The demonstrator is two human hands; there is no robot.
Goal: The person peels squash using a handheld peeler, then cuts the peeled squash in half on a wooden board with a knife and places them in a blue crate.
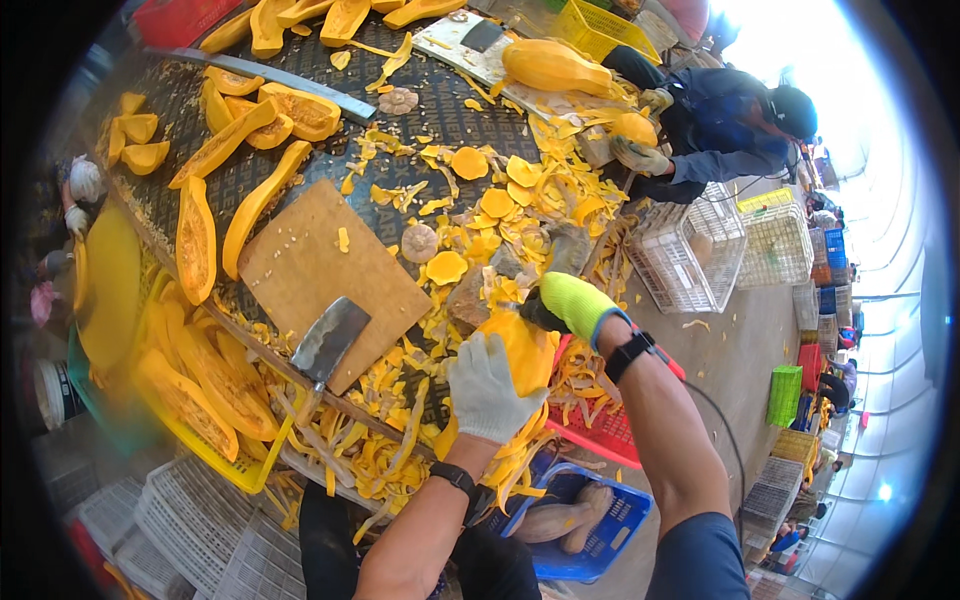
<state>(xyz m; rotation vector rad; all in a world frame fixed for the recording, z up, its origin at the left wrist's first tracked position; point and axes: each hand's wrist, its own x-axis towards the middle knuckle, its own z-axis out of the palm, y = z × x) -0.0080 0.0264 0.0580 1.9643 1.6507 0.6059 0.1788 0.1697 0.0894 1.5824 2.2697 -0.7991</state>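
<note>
My left hand [491, 390], in a pale grey work glove, is spread over a peeled orange pumpkin [517, 345] and holds it at the table's edge. My right hand [577, 304], in a yellow-green glove with a dark palm, is closed around a hand tool [510, 306] at the pumpkin's far end. Only a small metal part of that tool shows; my fingers hide the rest. Pumpkin peelings [379, 457] lie around and below the pumpkin. To the left, a cleaver [330, 341] rests on a wooden board [322, 255], its handle over the table's edge.
Cut pumpkin halves [196, 240] lie across the dark table. A yellow crate [255, 476] of halves stands at the left. Below are a blue crate [622, 517] with unpeeled squash and a red basket [600, 435]. A cable [724, 412] runs beside my right arm. A co-worker [712, 127] handles pumpkin opposite.
</note>
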